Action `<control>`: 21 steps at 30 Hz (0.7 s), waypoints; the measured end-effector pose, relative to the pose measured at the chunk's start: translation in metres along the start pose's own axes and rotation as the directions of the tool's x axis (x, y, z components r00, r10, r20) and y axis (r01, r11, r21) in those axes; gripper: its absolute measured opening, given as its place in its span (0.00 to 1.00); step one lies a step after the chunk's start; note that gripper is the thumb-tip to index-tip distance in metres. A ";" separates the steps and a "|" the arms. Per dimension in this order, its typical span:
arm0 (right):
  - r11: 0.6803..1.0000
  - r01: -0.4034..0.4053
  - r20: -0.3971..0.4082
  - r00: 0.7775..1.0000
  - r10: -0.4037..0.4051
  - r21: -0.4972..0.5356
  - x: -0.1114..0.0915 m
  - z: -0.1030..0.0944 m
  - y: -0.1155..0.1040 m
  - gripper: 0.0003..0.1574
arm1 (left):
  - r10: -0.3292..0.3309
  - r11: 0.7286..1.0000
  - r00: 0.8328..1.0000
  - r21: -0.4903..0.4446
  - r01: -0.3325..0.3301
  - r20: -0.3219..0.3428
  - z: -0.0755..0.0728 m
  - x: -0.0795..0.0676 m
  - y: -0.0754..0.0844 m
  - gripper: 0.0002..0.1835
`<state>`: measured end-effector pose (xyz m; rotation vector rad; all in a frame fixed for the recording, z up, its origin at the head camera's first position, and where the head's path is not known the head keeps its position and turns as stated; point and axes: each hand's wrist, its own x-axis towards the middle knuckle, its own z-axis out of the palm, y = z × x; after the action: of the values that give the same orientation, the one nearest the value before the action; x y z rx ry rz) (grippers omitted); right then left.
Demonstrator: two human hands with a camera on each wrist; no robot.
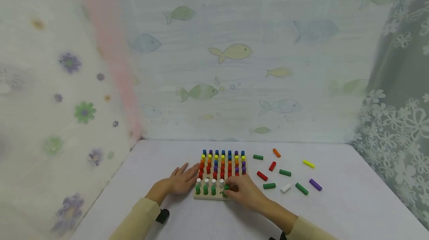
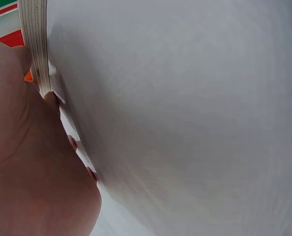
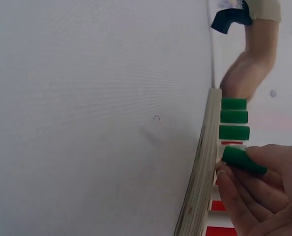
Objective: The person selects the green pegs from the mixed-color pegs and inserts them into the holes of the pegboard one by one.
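A wooden pegboard [image 1: 211, 197] lies on the table, with rows of coloured pegs standing in it. My right hand [image 1: 247, 194] pinches a green peg [image 3: 237, 158] between thumb and fingers, close over the front row. The peg tilts in the right wrist view. Left of it, three green pegs [image 1: 205, 189] stand upright in that row, with white pegs [image 1: 213, 182] behind them. My left hand [image 1: 182, 180] lies spread at the board's left side, fingertips at its edge. The board's front right corner is hidden behind my right hand.
Right of the board, loose pegs are scattered on the white cloth: several green ones [image 1: 285, 173], two red [image 1: 262, 175], and single orange [image 1: 276, 153], yellow [image 1: 308, 164], purple [image 1: 315, 184] and white [image 1: 286, 188] ones. A fish-patterned curtain [image 1: 234, 83] hangs behind the table.
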<state>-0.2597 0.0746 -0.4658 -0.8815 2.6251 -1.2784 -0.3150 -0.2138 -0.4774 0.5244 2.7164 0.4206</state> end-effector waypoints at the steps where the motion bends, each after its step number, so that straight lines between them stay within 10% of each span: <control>1: 1.000 -0.003 -0.004 1.000 0.003 -0.009 0.001 0.001 -0.001 0.08 | 0.000 1.000 1.000 0.000 0.000 -0.002 0.000 0.000 0.000 0.33; 21: 0.992 -0.072 -0.001 0.997 0.072 -0.107 0.005 0.011 -0.009 0.11 | 0.002 1.000 1.000 -0.003 -0.002 0.006 0.001 0.003 -0.002 0.34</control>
<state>-0.2560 0.0602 -0.4655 -0.7942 2.7180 -1.1282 -0.3176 -0.2145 -0.4798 0.5271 2.7094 0.4232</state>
